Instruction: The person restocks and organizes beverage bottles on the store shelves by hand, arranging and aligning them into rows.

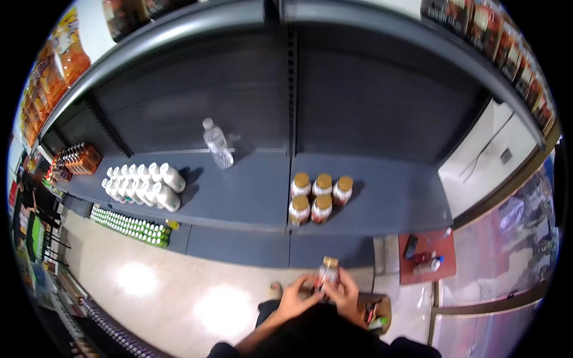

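While both hands are in view at the bottom edge, the finger detail is soft. Left hand [296,300] and right hand [344,291] close in from either side on one small jar with a gold-coloured lid and a reddish-and-white label [326,275], fingers curled narrow round its body. Lid is exposed above the fingers; lower body is covered by them and runs into dark clothing, label text unreadable. Can't tell which fingertips actually press on it.

Jar is held in front of the dark grey metal lower shelf [239,246], off any surface. Just beside the right hand: brown open container [385,315], partly hidden by hand and arm; red, dark and green contents, can't identify.

Main dark grey metal shelf [394,203]: five gold-lidded jars [321,210], three behind, two in front, front ones partly covering the rear. Left of them, a clear plastic bottle with a white cap [218,144], tilted in view, contents unclear. Further left, a block of white bottles [143,188], overlapping, no reliable count.

Right side: red flat-topped surface [441,247] with a black object and small bottles, too small to read. Far left: dark-clothed person [28,194], blurred and cut by the lens edge.
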A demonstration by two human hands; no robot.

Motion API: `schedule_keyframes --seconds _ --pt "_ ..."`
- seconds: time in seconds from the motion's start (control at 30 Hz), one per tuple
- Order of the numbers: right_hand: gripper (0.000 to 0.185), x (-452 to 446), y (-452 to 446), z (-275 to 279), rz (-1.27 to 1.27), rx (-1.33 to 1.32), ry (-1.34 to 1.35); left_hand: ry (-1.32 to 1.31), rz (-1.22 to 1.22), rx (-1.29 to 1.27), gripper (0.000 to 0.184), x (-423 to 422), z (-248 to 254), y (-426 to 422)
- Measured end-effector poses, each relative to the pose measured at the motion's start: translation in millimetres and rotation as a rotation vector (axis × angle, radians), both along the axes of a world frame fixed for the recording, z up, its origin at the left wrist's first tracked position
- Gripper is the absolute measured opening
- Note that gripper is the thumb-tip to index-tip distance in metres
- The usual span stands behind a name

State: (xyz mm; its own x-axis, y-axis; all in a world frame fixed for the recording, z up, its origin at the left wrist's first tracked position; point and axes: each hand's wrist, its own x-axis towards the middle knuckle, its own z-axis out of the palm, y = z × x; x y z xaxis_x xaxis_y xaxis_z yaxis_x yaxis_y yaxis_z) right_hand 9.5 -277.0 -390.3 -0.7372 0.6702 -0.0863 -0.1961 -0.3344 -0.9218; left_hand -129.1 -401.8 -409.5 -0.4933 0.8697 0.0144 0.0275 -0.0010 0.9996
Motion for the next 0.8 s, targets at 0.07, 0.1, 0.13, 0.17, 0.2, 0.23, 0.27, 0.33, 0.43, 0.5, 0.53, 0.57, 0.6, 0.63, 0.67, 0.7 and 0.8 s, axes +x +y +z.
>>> schedule_keyframes --seconds 0.07,0.1,0.13,0.17,0.2,0.23,0.27,0.33,0.43,0.5,0.53,0.57,0.6,0.63,0.67,0.7,0.8 --pt "0.067 -20.8 12.2 -24.4 -0.191 0.131 0.099 0.016 0.103 0.054 0.05 -0.3 2.0 19.8" --pt "0.068 -33.8 23.3 -12.0 -0.213 0.205 0.073 -0.037 0.125 0.108 0.049 -3.7 5.9 31.5" --pt "0.07 -41.0 32.0 -2.2 -0.231 0.228 0.006 0.12 0.172 0.117 0.046 -8.9 -2.7 42.2" --pt "0.071 -52.2 38.4 5.9 -0.289 0.254 -0.005 0.11 0.2 0.169 0.044 -14.2 -0.2 53.9" --pt "0.072 -60.0 47.7 6.8 -0.327 0.434 0.03 0.18 0.229 0.159 0.042 -20.2 6.3 62.7" --pt "0.072 -67.2 51.2 16.7 -0.381 0.469 0.055 0.175 0.289 0.26 0.039 -21.0 23.4 73.9" --pt "0.071 -72.2 58.0 13.2 -0.442 0.561 0.062 0.255 0.336 0.263 0.035 -23.8 19.6 81.0" --pt "0.069 -81.9 71.0 12.6 -0.493 0.643 0.101 0.275 0.366 0.24 0.03 -22.0 17.3 88.1" --pt "0.068 -91.1 89.8 4.9 -0.576 0.727 0.084 0.234 0.293 0.192 0.028 -15.2 2.1 89.9" --pt "0.067 -95.7 101.6 -1.4 -0.601 0.709 0.064 0.197 0.191 0.127 0.029 -13.7 -2.1 86.6" --pt "0.066 -98.3 107.2 -3.8 -0.613 0.702 0.058 0.181 0.142 0.096 0.029 -14.7 -3.6 85.6" --pt "0.064 -100.4 111.5 -5.6 -0.629 0.695 0.036 0.189 0.092 0.041 0.033 -16.6 -5.8 83.8" --pt "0.064 -102.4 115.3 -7.3 -0.626 0.696 0.035 0.178 0.109 0.047 0.033 -15.9 -8.0 83.3" --pt "0.064 -103.8 118.6 -9.1 -0.622 0.698 0.033 0.166 0.125 0.052 0.034 -14.1 -10.4 83.6" --pt "0.064 -105.6 121.6 -10.3 -0.617 0.7 0.031 0.154 0.143 0.058 0.035 -13.2 -7.1 85.7" --pt "0.064 -107.1 123.1 -11.9 -0.613 0.695 0.031 0.163 0.141 0.077 0.035 -12.2 -4.1 87.8" --pt "0.064 -112.4 122.7 -16.2 -0.591 0.697 0.04 0.14 0.107 0.1 0.036 -12.0 -0.4 92.6"
